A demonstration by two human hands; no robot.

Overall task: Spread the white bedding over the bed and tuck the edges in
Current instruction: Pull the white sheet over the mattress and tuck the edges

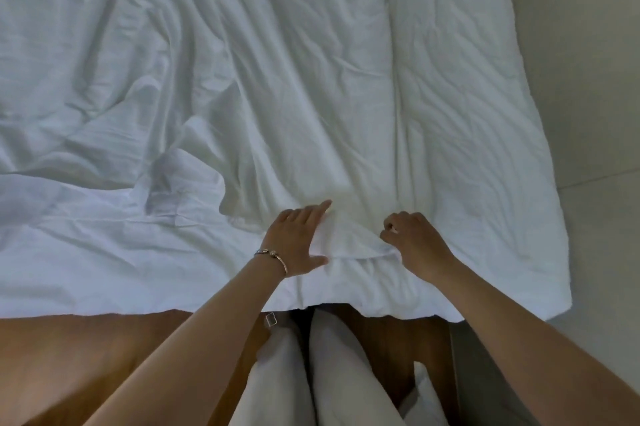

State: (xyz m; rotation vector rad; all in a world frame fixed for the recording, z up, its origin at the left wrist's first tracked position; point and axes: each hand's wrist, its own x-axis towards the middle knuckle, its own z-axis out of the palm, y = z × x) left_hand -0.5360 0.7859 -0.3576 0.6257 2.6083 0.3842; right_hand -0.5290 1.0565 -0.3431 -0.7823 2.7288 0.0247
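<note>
The white bedding [284,79] lies wrinkled across the whole bed, its near edge hanging over the side in front of me. My left hand [298,242], with a bracelet at the wrist, grips a raised fold of the bedding near that edge, its thumb under the fold and its index finger stretched out on top. My right hand [412,242] sits just right of the same fold with its fingers curled, pinching the cloth. A thinner white sheet [86,252] shows flatter at the near left, under the puffier cover.
The brown wooden bed frame [104,349] runs along the near side below the bedding. My legs in white trousers [311,373] stand against it. Pale floor [588,79] lies to the right of the bed.
</note>
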